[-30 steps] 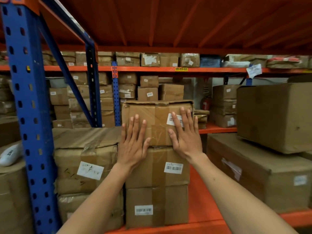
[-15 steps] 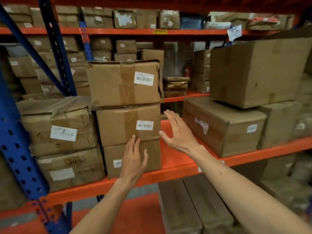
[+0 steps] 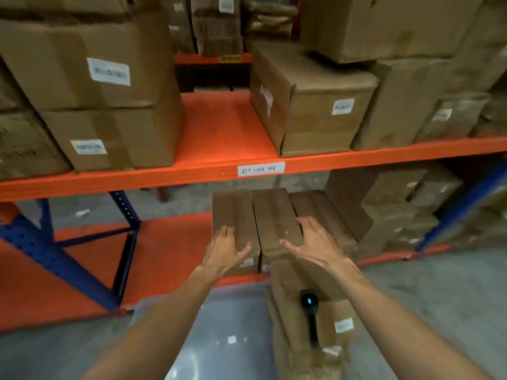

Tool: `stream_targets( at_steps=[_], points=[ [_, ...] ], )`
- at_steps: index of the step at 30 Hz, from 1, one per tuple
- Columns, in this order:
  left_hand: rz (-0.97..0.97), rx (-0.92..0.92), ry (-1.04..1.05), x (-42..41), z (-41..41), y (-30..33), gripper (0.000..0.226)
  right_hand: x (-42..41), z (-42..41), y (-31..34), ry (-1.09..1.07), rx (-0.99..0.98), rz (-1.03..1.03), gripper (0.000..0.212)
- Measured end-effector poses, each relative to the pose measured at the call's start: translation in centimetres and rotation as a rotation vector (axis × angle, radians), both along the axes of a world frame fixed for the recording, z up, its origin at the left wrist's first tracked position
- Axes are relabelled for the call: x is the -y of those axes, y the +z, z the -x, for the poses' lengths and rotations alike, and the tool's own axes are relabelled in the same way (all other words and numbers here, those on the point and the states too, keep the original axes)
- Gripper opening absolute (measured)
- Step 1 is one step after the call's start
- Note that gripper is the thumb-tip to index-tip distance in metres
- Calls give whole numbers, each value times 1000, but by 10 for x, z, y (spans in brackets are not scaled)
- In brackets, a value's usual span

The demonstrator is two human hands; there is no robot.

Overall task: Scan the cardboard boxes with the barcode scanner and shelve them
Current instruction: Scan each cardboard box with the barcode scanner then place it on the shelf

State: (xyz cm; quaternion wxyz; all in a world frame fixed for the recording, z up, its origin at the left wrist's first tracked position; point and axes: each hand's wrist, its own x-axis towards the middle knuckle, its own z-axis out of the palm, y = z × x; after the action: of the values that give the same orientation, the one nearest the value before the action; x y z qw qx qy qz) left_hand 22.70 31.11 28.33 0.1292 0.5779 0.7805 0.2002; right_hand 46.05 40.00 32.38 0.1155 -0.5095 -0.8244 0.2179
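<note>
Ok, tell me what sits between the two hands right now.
In the head view, cardboard box tops: the left hand lies on one narrow box, the right hand on the neighbouring box. The scanner lies nearer, apart.

We see two bare forearms entering from bottom edge, no sleeves anywhere along visible length. Left hand [image 3: 225,249]: no glove, no ring, no watch or band at wrist that we can make out. Right hand [image 3: 312,242]: likewise ungloved, wrist bare, fingers [image 3: 307,224] without rings as far as blur lets us judge. Tendon lines show faintly along right wrist. Nails too smeared for us to tell. No clothing reaches frame; upper arms cut off by lower edge.
</note>
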Motion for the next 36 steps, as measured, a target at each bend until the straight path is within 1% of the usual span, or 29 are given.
stream_targets(
  at_steps=[2,4,8,11,14,17,19,22,25,30,34,36],
  points=[
    [109,54,31,9,-33,-23,80,4,-33,-21,-40,8,105,85],
    [194,57,18,16,-59,-45,71,6,-59,-43,-59,47,152,87],
    [308,31,-61,17,-92,-95,69,7,-97,-93,-166,66,252,83],
    [394,51,-134,14,-110,-141,70,15,-111,-137,-297,49,361,83],
    [457,88,-233,5,-126,-195,69,25,-114,-192,-357,48,429,86],
    [474,107,-284,-8,-140,-247,71,35,-110,-244,-354,16,457,90],
    [456,112,-293,-16,-149,-277,73,39,-106,-273,-356,-26,442,95],
    [403,131,-321,-31,-158,-307,73,37,-101,-302,-384,-91,419,99],
    [414,185,-359,-42,-161,-330,67,36,-95,-321,-398,-123,359,100],
    [394,278,-354,-41,-160,-351,61,50,-92,-343,-432,-221,263,101],
    [358,273,-357,-42,-159,-352,58,50,-92,-341,-417,-251,319,96],
    [339,281,-339,-41,-161,-352,57,50,-95,-344,-449,-305,335,88]
  ],
)
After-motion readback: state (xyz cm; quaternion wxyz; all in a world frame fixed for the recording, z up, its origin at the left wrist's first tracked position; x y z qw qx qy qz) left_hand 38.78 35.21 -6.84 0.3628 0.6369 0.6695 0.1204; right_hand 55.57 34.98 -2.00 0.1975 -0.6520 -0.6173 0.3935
